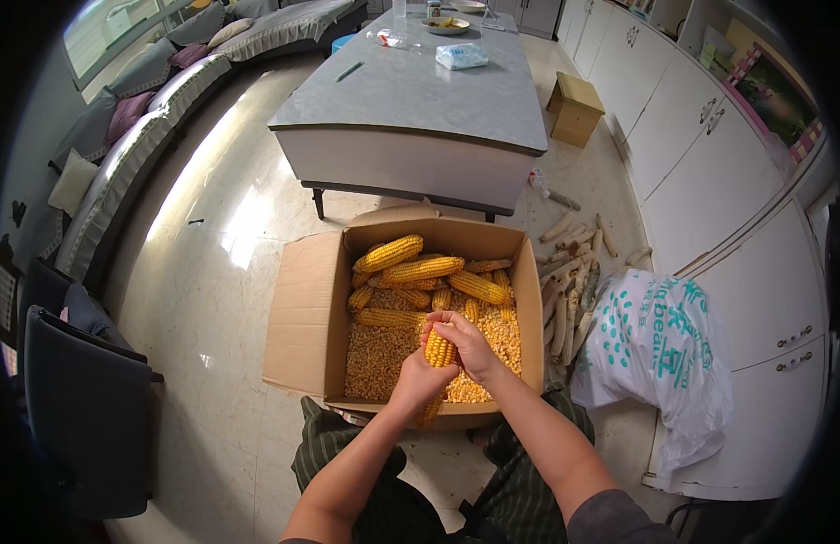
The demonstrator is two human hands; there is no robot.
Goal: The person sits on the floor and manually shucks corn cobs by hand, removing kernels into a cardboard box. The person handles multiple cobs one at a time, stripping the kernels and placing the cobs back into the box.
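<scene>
Both hands are on one yellow ear of dried corn [440, 349], held over an open cardboard box [335, 319]. My left hand [423, 381] wraps the ear's lower part, its near end showing below the fist. Around the far end curl the fingers of my right hand [466, 345]; its palm side is hidden. Loose corn kernels [379, 360] cover the bottom of the box. Several whole corn ears [420, 270] lie piled in its far half, some tilted over others.
Bare corn cobs [569, 285] are heaped on the floor right of the box, beside a white plastic bag [658, 360] bearing print. A grey-topped table [420, 102] stands beyond. White cabinets [698, 156] line the right; a dark chair [87, 415] is at left.
</scene>
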